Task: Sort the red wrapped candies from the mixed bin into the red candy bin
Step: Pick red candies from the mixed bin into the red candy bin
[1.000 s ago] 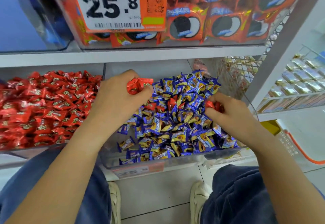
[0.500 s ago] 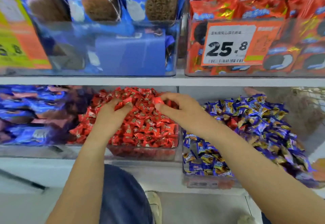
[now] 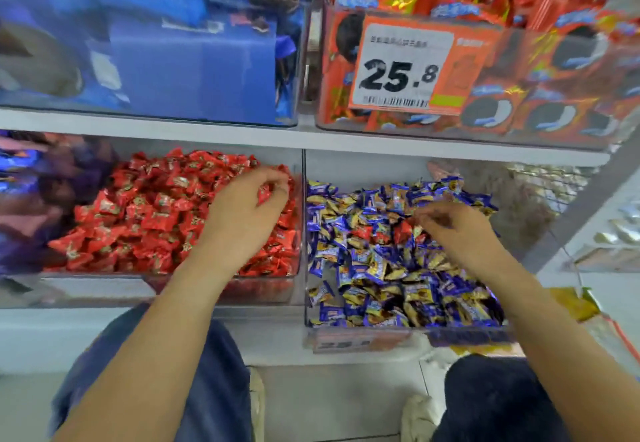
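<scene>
Pinching red candy (image 3: 265, 193), L hand (image 3: 247, 209) over red bin (image 3: 221, 294); R hand (image 3: 453, 230) blurred, grip unclear, over mixed bin (image 3: 408, 332).

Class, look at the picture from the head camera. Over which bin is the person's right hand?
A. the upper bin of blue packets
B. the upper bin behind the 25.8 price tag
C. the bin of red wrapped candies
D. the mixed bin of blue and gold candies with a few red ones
D: the right hand hovers, fingers curled, over the mixed bin, beside red candies lying among the blue ones.
</scene>
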Demonstrator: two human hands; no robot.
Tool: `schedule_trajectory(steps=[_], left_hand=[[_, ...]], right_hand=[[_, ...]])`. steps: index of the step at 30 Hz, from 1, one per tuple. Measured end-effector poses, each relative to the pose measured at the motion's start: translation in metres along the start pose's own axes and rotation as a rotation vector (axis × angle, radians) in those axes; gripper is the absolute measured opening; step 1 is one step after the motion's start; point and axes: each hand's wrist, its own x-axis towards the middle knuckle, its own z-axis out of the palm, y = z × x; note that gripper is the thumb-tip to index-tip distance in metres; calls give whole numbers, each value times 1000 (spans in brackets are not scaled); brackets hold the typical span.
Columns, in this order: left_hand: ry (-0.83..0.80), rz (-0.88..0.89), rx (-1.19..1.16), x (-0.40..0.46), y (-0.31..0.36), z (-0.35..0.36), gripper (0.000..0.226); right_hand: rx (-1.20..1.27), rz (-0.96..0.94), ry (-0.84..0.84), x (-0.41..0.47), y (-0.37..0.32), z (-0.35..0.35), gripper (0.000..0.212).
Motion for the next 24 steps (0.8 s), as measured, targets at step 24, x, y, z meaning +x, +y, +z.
schedule_trajectory(steps=[24], left_hand=[[-17,211,184,16,25,51,18]], right_hand=[[-419,-267,-259,39,32,26,17]])
